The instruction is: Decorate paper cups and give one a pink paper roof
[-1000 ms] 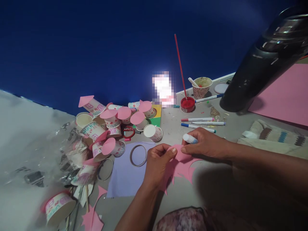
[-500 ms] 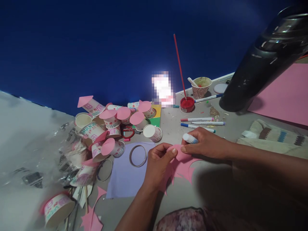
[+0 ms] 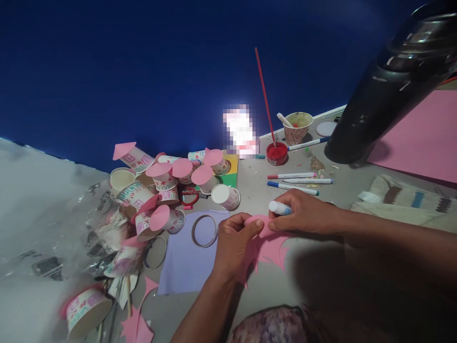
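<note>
Over the grey bench [image 3: 253, 191], near centre, left hand [image 3: 235, 237] and right hand [image 3: 307, 212] pinch pink paper [image 3: 265, 232] in closed grips, right also holding a white-capped tube [image 3: 280, 207]: apparently a shaping step, next requiring even pressure.

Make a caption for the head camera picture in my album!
Left hand and right hand pinch pink paper, a white tube in the right, near paper cups with pink tops.
</note>
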The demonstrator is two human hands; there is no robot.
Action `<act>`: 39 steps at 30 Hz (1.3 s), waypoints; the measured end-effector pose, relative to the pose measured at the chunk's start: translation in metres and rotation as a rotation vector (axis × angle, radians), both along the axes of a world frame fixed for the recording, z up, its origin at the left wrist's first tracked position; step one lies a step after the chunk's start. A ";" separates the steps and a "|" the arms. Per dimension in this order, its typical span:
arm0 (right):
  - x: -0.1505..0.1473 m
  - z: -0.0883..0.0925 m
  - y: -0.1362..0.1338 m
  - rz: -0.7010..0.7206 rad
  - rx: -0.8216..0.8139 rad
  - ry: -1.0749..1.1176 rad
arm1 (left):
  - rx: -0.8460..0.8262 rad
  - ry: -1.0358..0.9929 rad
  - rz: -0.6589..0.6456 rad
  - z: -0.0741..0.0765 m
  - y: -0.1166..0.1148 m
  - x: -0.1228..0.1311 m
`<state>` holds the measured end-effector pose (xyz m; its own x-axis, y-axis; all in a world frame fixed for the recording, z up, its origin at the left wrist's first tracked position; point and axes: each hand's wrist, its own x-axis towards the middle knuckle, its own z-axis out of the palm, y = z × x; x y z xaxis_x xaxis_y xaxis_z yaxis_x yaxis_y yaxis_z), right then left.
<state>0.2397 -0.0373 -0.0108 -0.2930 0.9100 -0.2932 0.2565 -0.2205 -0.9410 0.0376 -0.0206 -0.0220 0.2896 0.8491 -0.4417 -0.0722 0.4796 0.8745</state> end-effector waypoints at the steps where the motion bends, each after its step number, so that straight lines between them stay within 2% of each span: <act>1: 0.000 0.000 0.000 -0.002 -0.005 0.004 | -0.007 0.001 0.005 0.000 0.000 0.000; 21: 0.001 0.001 -0.001 -0.017 -0.041 0.019 | -0.007 0.015 -0.009 -0.002 0.001 -0.001; 26: 0.002 0.003 0.000 -0.037 -0.036 -0.026 | 0.023 0.032 -0.011 0.004 0.002 0.000; 30: 0.003 0.004 0.000 -0.039 -0.011 -0.029 | 0.052 0.094 -0.065 0.007 0.001 0.001; 33: 0.003 0.001 0.000 -0.077 -0.008 0.013 | 0.038 0.049 -0.074 0.007 0.002 0.000; 39: 0.002 0.000 0.000 -0.120 -0.036 0.087 | -0.003 -0.088 -0.009 0.009 0.004 0.000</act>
